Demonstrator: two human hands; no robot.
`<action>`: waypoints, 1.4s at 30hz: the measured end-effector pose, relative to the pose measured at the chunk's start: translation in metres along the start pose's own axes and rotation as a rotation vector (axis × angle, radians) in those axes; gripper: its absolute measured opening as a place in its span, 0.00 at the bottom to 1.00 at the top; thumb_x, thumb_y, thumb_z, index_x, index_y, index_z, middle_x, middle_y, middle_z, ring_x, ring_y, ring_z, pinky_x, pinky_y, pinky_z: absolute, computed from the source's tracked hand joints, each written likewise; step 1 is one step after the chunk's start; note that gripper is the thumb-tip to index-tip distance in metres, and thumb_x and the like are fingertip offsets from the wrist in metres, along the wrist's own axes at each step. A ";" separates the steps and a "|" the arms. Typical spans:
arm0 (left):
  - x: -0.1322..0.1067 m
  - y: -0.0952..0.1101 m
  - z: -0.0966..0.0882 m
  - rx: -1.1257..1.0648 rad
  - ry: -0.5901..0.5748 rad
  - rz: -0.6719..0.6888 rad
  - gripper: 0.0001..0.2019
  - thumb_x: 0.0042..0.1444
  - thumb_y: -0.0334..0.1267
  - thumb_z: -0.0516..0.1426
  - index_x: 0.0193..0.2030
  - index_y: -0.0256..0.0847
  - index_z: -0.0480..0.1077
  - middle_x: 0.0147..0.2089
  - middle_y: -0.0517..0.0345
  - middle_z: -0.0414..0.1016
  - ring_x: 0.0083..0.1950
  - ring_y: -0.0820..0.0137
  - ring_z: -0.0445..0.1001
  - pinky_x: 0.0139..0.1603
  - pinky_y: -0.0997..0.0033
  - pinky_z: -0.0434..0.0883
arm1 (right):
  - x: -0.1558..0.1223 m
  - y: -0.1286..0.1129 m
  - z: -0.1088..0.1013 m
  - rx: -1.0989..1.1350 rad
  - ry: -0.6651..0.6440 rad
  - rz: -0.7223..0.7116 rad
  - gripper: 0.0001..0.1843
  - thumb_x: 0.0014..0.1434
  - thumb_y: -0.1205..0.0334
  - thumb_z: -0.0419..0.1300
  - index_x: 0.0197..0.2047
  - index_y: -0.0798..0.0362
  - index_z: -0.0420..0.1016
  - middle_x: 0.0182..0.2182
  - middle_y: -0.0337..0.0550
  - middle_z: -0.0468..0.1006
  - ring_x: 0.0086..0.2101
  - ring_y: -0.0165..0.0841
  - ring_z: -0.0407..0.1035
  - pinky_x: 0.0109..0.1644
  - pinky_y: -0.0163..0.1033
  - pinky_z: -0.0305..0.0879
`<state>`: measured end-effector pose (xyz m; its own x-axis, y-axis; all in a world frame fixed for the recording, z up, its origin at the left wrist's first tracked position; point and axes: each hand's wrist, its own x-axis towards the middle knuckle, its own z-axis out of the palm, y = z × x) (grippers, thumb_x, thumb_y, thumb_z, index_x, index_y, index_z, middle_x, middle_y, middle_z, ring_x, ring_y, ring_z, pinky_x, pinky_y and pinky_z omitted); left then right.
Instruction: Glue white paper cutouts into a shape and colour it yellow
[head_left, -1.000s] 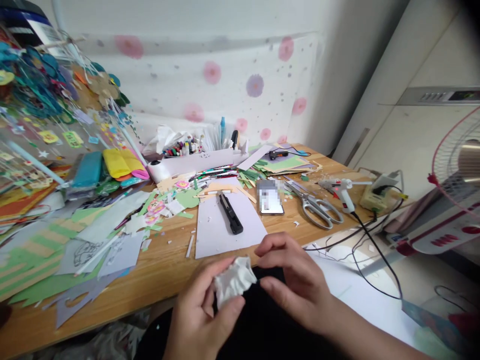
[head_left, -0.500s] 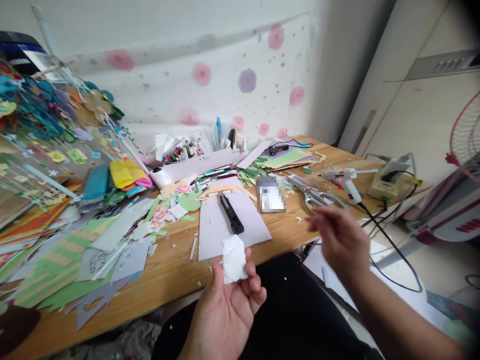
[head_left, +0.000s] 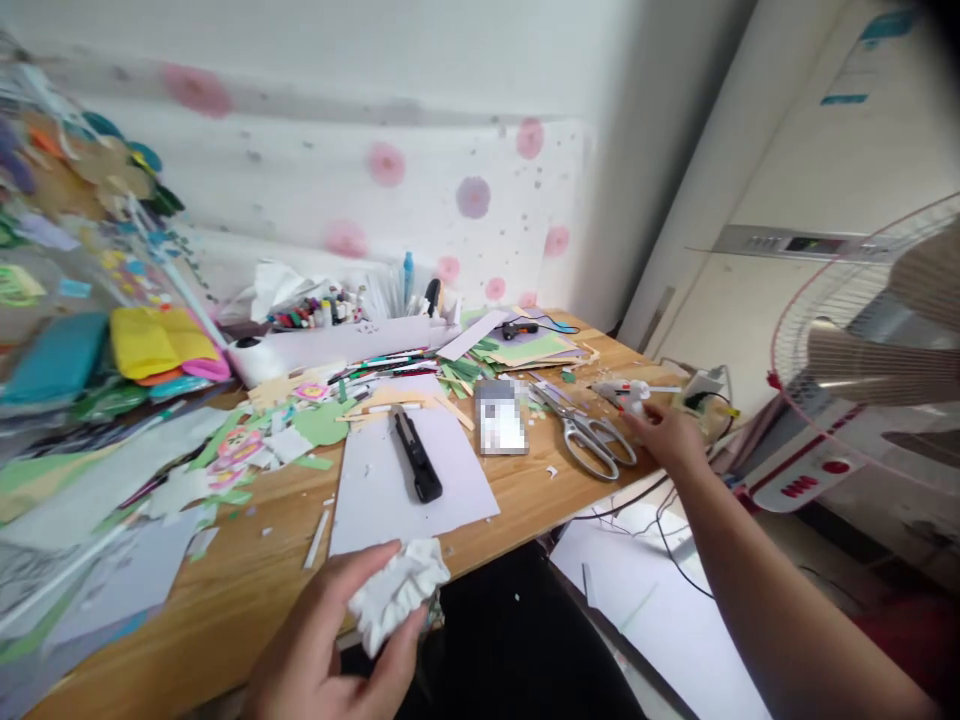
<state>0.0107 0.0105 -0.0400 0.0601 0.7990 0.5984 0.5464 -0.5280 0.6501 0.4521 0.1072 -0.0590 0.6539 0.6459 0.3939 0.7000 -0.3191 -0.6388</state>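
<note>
Between the thumb and fingers of my left hand is a crumpled piece of white paper, held over the front edge of the table. My right hand reaches out to the right and closes round the handle of a white glue gun; its fingers are partly hidden. Silver scissors lie just left of that hand. A black utility knife rests on a pale sheet of paper in front of me.
Paper scraps and cut sheets cover the left of the wooden table. Behind are markers and a paper roll. A small blurred-out object lies mid-table. A fan and a power strip stand at right.
My right hand has moved out to the glue gun and taken its handle. My left hand has turned over with the white paper, now more bunched up. The view has swung right.
</note>
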 end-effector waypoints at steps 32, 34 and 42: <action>0.011 0.016 -0.046 0.235 0.142 0.433 0.21 0.52 0.19 0.59 0.51 0.38 0.67 0.37 0.54 0.79 0.39 0.69 0.78 0.44 0.72 0.74 | -0.191 -0.159 -0.062 0.568 -0.948 -0.907 0.06 0.59 0.58 0.58 0.34 0.51 0.70 0.30 0.43 0.68 0.32 0.37 0.64 0.31 0.39 0.63; 0.010 0.016 -0.047 0.257 0.147 0.418 0.20 0.51 0.19 0.59 0.51 0.39 0.67 0.37 0.55 0.79 0.38 0.69 0.78 0.44 0.72 0.74 | -0.193 -0.158 -0.062 0.569 -0.954 -0.909 0.03 0.58 0.62 0.58 0.33 0.51 0.69 0.29 0.42 0.67 0.32 0.36 0.64 0.32 0.39 0.62; 0.007 0.016 -0.045 0.237 0.146 0.392 0.20 0.52 0.21 0.59 0.51 0.40 0.67 0.37 0.54 0.80 0.38 0.67 0.79 0.41 0.71 0.75 | -0.199 -0.163 -0.064 0.591 -0.803 -0.923 0.04 0.54 0.69 0.55 0.30 0.51 0.66 0.26 0.40 0.66 0.27 0.34 0.64 0.27 0.37 0.60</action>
<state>-0.0180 -0.0050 -0.0044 0.1911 0.4952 0.8475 0.6824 -0.6876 0.2480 0.2261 -0.0136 0.0088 -0.4708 0.7480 0.4678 0.4293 0.6574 -0.6193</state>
